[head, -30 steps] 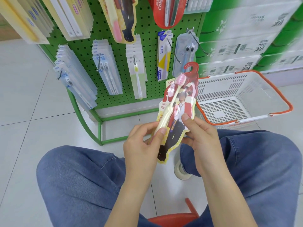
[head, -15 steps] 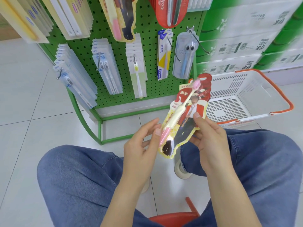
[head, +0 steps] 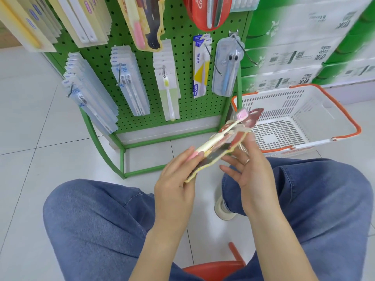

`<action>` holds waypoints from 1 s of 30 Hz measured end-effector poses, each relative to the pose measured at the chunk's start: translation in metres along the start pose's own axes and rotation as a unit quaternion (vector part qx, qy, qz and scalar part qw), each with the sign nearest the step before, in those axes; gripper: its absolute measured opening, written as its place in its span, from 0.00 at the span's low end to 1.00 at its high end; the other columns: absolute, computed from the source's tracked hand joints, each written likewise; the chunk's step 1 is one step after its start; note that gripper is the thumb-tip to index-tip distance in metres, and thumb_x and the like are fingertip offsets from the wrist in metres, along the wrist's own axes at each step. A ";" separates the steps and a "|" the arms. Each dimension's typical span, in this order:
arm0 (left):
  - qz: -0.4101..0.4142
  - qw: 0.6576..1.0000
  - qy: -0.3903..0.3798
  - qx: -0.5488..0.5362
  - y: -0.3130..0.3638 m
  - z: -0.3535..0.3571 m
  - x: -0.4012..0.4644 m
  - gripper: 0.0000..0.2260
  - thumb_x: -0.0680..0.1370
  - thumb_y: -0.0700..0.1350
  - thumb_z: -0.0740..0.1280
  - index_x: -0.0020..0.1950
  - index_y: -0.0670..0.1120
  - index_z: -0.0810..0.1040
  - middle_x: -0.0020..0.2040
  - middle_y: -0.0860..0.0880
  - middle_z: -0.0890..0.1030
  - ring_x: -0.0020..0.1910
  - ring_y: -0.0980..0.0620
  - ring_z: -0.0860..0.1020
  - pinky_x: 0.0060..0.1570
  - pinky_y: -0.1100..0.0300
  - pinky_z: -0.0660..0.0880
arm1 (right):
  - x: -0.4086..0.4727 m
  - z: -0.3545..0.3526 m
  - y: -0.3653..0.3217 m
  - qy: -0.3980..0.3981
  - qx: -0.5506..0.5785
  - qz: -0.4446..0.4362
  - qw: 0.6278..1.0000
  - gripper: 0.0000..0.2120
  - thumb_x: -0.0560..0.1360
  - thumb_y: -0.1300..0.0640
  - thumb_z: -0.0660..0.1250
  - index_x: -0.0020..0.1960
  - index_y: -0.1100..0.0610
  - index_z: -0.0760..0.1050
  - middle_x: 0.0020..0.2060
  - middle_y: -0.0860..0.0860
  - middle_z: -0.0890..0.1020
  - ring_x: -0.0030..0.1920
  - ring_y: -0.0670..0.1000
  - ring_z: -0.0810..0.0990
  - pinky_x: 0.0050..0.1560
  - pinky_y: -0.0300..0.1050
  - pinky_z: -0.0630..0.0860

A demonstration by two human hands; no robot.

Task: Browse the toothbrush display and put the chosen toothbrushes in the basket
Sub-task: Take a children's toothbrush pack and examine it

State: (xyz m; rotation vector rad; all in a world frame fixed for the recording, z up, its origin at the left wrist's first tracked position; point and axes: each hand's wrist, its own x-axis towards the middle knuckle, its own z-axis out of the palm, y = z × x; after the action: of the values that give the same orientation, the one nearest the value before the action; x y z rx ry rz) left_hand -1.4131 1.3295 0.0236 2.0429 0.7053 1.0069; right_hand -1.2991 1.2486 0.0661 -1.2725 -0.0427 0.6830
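Note:
A toothbrush pack [head: 225, 138], yellow-edged card with a pink and cream brush, lies tilted nearly flat between my hands. Its brush head points toward the white basket [head: 284, 106] with the orange rim on the floor at the right. My left hand [head: 174, 179] pinches the pack's lower end with thumb and fingers. My right hand [head: 249, 171] touches the pack's right edge with its fingers spread and fairly straight. The green pegboard display [head: 182, 57] hangs with several toothbrush packs just behind.
I sit on a red stool [head: 213, 270] with both knees in jeans on either side. Green and white cartons [head: 304, 47] are stacked behind the basket. The display's green frame foot [head: 121, 159] stands on the tiled floor near my left knee.
The pack has tipped from upright to nearly flat and swung right toward the basket. My right hand's grip has loosened into spread fingers.

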 end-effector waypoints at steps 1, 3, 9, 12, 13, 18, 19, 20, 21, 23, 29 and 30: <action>-0.076 0.994 0.009 -0.074 0.008 -0.002 0.002 0.13 0.77 0.39 0.68 0.58 0.53 0.83 0.60 0.59 0.81 0.61 0.61 0.77 0.61 0.69 0.71 | 0.000 0.001 0.000 0.008 0.017 0.004 1.000 0.16 0.77 0.42 0.60 0.57 0.48 0.78 0.43 0.46 0.85 0.44 0.45 0.84 0.40 0.38 0.79; -0.247 0.940 0.015 -0.233 0.021 -0.007 0.010 0.07 0.76 0.44 0.68 0.51 0.52 0.84 0.52 0.57 0.85 0.55 0.59 0.81 0.56 0.66 0.75 | 0.000 0.000 0.001 0.023 0.029 0.000 0.999 0.15 0.78 0.43 0.61 0.60 0.49 0.76 0.49 0.48 0.85 0.49 0.46 0.83 0.44 0.39 0.79; -0.410 0.814 -0.049 -0.408 0.026 -0.014 0.017 0.11 0.69 0.47 0.68 0.49 0.47 0.82 0.46 0.53 0.86 0.44 0.56 0.83 0.50 0.56 0.80 | -0.002 0.003 0.002 -0.036 -0.020 -0.031 0.999 0.16 0.72 0.49 0.67 0.58 0.54 0.77 0.45 0.46 0.85 0.48 0.46 0.83 0.44 0.38 0.78; -0.425 0.808 -0.082 -0.399 0.025 -0.014 0.016 0.11 0.68 0.47 0.69 0.49 0.47 0.83 0.46 0.51 0.86 0.44 0.55 0.82 0.52 0.54 0.78 | -0.002 0.002 0.003 -0.044 -0.019 -0.046 0.998 0.08 0.78 0.60 0.64 0.55 0.54 0.78 0.46 0.48 0.85 0.48 0.48 0.83 0.43 0.38 0.78; -0.424 0.813 -0.094 -0.387 0.024 -0.016 0.016 0.10 0.68 0.47 0.69 0.47 0.47 0.84 0.47 0.50 0.86 0.43 0.55 0.82 0.50 0.56 0.79 | -0.002 0.001 0.004 -0.041 -0.022 -0.046 0.998 0.08 0.79 0.61 0.64 0.55 0.54 0.78 0.46 0.48 0.85 0.48 0.49 0.83 0.42 0.39 0.78; -0.393 0.845 -0.128 -0.338 0.024 -0.022 0.019 0.13 0.67 0.47 0.71 0.50 0.47 0.83 0.46 0.49 0.86 0.41 0.54 0.82 0.41 0.64 0.78 | -0.001 -0.002 0.002 -0.032 -0.041 -0.040 0.998 0.09 0.79 0.62 0.63 0.57 0.59 0.79 0.51 0.59 0.83 0.46 0.53 0.82 0.42 0.46 0.79; -0.387 0.848 -0.130 -0.338 0.025 -0.023 0.020 0.14 0.67 0.47 0.71 0.52 0.47 0.82 0.47 0.49 0.86 0.42 0.54 0.83 0.41 0.63 0.78 | 0.000 -0.003 0.002 -0.034 -0.045 -0.042 0.998 0.09 0.79 0.62 0.63 0.57 0.60 0.79 0.51 0.60 0.83 0.46 0.54 0.83 0.42 0.47 0.78; -0.381 0.851 -0.132 -0.336 0.027 -0.023 0.021 0.14 0.67 0.47 0.71 0.52 0.47 0.82 0.48 0.49 0.86 0.43 0.54 0.83 0.41 0.64 0.78 | 0.000 -0.003 0.002 -0.038 -0.050 -0.046 0.997 0.09 0.79 0.62 0.64 0.57 0.60 0.79 0.51 0.60 0.83 0.46 0.54 0.83 0.41 0.47 0.78; -0.375 0.856 -0.135 -0.329 0.029 -0.023 0.022 0.15 0.67 0.47 0.71 0.53 0.48 0.81 0.48 0.50 0.86 0.43 0.55 0.83 0.41 0.64 0.78 | -0.001 -0.002 0.001 -0.045 -0.057 -0.050 0.996 0.09 0.79 0.62 0.64 0.57 0.60 0.79 0.50 0.58 0.84 0.45 0.54 0.83 0.40 0.45 0.79; -0.364 0.871 -0.135 -0.302 0.031 -0.021 0.023 0.15 0.67 0.48 0.73 0.53 0.49 0.81 0.47 0.52 0.86 0.43 0.56 0.83 0.41 0.65 0.78 | -0.002 -0.001 0.000 -0.058 -0.068 -0.051 0.995 0.08 0.78 0.61 0.65 0.56 0.60 0.79 0.47 0.56 0.84 0.44 0.53 0.83 0.36 0.41 0.78; -0.351 0.893 -0.093 -0.267 0.036 -0.016 0.021 0.09 0.71 0.41 0.75 0.48 0.50 0.81 0.44 0.53 0.86 0.40 0.54 0.84 0.39 0.62 0.80 | -0.005 0.004 0.000 -0.098 -0.084 -0.034 0.991 0.07 0.78 0.61 0.65 0.52 0.55 0.81 0.45 0.52 0.86 0.44 0.52 0.83 0.38 0.44 0.78; -0.350 0.893 -0.087 -0.269 0.036 -0.016 0.021 0.08 0.71 0.41 0.74 0.48 0.50 0.81 0.43 0.53 0.86 0.40 0.54 0.84 0.38 0.62 0.80 | -0.006 0.004 -0.001 -0.101 -0.084 -0.033 0.991 0.07 0.78 0.60 0.64 0.52 0.55 0.81 0.45 0.52 0.86 0.43 0.51 0.83 0.37 0.44 0.78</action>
State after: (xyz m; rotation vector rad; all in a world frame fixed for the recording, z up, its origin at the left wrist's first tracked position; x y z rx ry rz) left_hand -1.4099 1.3302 0.0686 1.2205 0.8586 0.5004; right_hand -1.3052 1.2496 0.0700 -1.3524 -0.3117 0.7612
